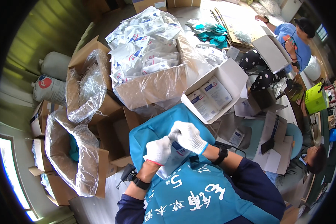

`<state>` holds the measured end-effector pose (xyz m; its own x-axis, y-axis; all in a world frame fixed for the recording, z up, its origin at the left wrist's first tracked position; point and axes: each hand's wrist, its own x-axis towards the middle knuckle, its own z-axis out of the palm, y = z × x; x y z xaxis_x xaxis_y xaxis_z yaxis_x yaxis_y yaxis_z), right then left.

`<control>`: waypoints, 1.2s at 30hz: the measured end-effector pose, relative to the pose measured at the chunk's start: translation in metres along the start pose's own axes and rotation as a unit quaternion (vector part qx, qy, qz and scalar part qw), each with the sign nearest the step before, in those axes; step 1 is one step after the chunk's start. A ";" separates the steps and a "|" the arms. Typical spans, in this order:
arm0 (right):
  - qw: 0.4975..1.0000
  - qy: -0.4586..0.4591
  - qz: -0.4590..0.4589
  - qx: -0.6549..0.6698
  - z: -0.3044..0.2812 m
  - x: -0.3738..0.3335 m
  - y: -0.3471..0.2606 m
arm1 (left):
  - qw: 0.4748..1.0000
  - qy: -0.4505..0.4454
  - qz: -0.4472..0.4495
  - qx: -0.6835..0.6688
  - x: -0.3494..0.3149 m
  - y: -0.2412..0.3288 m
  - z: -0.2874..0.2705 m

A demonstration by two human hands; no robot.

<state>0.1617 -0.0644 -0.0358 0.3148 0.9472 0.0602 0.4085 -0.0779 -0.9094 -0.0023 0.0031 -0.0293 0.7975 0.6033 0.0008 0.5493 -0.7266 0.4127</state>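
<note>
Cardboard boxes (153, 85) are crowding the room. Above the teal apron (227, 205), my left hand (158, 150) and right hand (188, 137) are clamping gloved fingers on the upper part of the white packet (173, 159); I am judging that even, gentle pinching is suiting it best.

The left hand (158, 150) and right hand (190, 137) are wearing matt, rough knitted cloth, and the packet (174, 156) between them is showing a glossy face, probably plastic film. The teal apron (212, 173) is showing smooth cloth; a crinkled, shiny clear plastic liner (55, 134) is lining 1 matt cardboard box (102, 175).
</note>
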 end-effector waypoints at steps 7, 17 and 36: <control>0.991 -0.082 0.106 0.024 0.020 0.047 -0.010 | 0.971 0.088 0.210 0.067 0.015 -0.003 -0.051; 0.978 -0.172 0.010 -0.120 0.070 0.060 0.032 | 0.939 0.269 0.212 0.027 -0.003 0.003 -0.054; 0.883 -0.171 0.157 0.408 0.008 -0.029 -0.003 | 0.873 0.411 -0.127 -0.230 -0.009 0.003 -0.043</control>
<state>0.1446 -0.0895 -0.0382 -0.0324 0.9680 -0.2490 -0.4510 -0.2365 -0.8606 -0.0185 0.0089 0.0110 0.1124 0.8948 0.4321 0.3728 -0.4411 0.8164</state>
